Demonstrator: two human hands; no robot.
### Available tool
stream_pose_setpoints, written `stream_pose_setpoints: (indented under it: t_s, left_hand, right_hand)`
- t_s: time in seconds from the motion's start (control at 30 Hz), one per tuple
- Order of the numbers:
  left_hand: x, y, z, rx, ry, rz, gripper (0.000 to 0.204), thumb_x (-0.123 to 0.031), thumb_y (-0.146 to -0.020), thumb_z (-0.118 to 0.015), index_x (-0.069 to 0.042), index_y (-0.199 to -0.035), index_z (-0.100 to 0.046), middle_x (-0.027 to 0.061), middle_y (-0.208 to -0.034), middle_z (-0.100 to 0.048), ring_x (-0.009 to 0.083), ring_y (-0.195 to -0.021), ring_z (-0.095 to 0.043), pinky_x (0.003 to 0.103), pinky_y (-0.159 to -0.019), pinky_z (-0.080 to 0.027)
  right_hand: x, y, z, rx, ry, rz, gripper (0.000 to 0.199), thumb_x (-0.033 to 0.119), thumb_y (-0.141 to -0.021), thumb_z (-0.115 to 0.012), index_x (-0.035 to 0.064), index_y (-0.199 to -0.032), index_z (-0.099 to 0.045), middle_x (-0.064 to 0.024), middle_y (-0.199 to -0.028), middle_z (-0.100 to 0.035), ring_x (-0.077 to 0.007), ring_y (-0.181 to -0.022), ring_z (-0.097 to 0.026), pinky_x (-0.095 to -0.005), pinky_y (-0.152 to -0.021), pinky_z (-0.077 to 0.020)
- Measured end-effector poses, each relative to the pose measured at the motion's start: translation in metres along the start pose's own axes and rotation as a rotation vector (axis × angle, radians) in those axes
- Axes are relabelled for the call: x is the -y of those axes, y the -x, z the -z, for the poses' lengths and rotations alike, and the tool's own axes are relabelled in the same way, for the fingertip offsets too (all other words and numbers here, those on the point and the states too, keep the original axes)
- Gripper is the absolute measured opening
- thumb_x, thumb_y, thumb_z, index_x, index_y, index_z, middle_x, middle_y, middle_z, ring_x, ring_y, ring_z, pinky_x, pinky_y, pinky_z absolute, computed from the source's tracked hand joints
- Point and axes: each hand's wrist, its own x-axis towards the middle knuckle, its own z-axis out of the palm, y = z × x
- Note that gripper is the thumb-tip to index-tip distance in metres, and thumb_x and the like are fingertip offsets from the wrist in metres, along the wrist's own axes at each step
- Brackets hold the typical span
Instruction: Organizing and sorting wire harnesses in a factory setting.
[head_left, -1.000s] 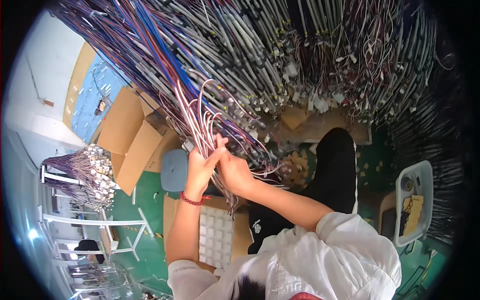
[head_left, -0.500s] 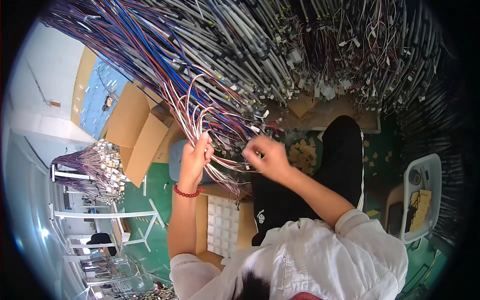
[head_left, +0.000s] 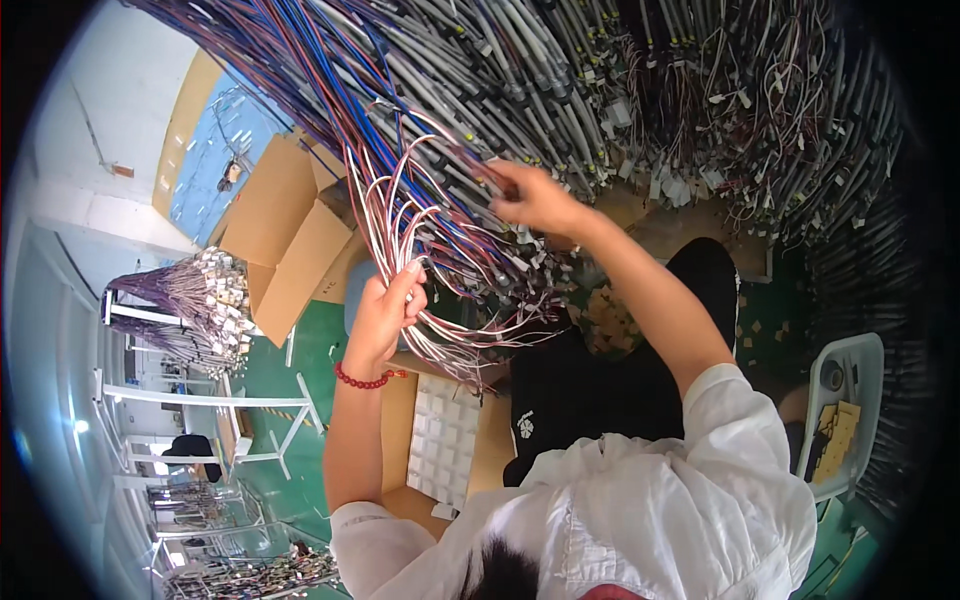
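Note:
My left hand [head_left: 397,298] is closed round a bundle of thin white and red-brown wires [head_left: 450,352], whose loose ends fan out below and to the right of the fist. Above the fist, several of these wires bend in loops beside blue and purple ones [head_left: 345,110]. Further up and to the right, my right hand [head_left: 535,198] has its fingers pinched together in front of the hanging grey cables [head_left: 490,110]. A blurred reddish-brown wire runs at its fingertips; the pinch itself is smeared by motion.
Dense cable harnesses [head_left: 760,110] with white connectors hang along the far side. An open cardboard box [head_left: 285,230] stands to the left; another box holding a white tray [head_left: 443,435] is below my left forearm. A white bin [head_left: 868,400] sits at the right, and a white frame [head_left: 210,395] at the left.
My right hand has moved up and away from the wire ends to the upper cables. My left hand keeps its grip on the bundle. The whole view has shifted slightly.

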Motion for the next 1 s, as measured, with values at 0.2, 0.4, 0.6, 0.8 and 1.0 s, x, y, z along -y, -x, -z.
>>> stream_pose_setpoints:
  t_s: [0.2,0.4,0.6,0.8,1.0]
  left_hand:
    - [-0.012,0.006,0.023,0.068,-0.090,0.026,0.027,-0.032,-0.093,-0.049,-0.006,-0.083,-0.051,-0.0050,-0.052,-0.037,0.0024,-0.045,-0.029,0.018,-0.040,-0.022]
    - [-0.016,-0.007,0.000,0.184,-0.002,0.015,0.025,-0.029,-0.095,-0.047,-0.007,-0.083,-0.051,-0.0045,-0.053,-0.038,0.0028,-0.046,-0.031,0.019,-0.040,-0.023]
    - [-0.022,-0.004,0.021,0.119,-0.176,0.031,0.030,-0.034,-0.091,-0.055,-0.007,-0.080,-0.053,-0.0048,-0.054,-0.043,0.0014,-0.045,-0.032,0.019,-0.039,-0.022]
    - [-0.042,-0.011,0.032,0.118,-0.384,0.000,0.037,-0.039,-0.091,-0.053,-0.007,-0.073,-0.057,-0.0069,-0.051,-0.041,0.0013,-0.044,-0.030,0.020,-0.041,-0.023]
    - [-0.057,-0.016,0.035,0.236,-0.418,0.022,0.036,-0.039,-0.091,-0.052,-0.008,-0.076,-0.058,-0.0075,-0.050,-0.038,0.0017,-0.043,-0.030,0.020,-0.041,-0.023]
  right_hand:
    - [0.016,-0.003,0.054,0.034,-0.167,-0.090,0.038,0.024,-0.078,-0.072,0.0063,-0.110,-0.059,0.0056,-0.071,-0.050,-0.0048,-0.063,-0.044,-0.0219,-0.055,-0.0362]
    - [0.018,0.021,-0.037,0.001,0.032,-0.030,0.046,0.018,-0.062,-0.081,-0.0016,-0.098,-0.061,-0.0024,-0.082,-0.060,-0.0093,-0.073,-0.053,-0.0246,-0.067,-0.0438]
    - [0.012,0.004,0.012,0.138,0.081,-0.128,0.023,0.003,-0.066,-0.070,-0.0014,-0.089,-0.067,-0.0032,-0.075,-0.065,-0.0083,-0.070,-0.057,-0.0237,-0.069,-0.0467]
    - [0.038,-0.012,0.078,0.247,0.275,-0.142,0.024,0.004,-0.067,-0.070,-0.0011,-0.091,-0.068,0.0003,-0.068,-0.062,-0.0059,-0.063,-0.052,-0.0227,-0.062,-0.0440]
    - [0.035,-0.005,0.097,0.132,0.619,-0.218,0.020,0.015,-0.063,-0.072,0.0049,-0.080,-0.067,-0.0086,-0.064,-0.061,-0.0194,-0.060,-0.060,-0.0316,-0.059,-0.0455]
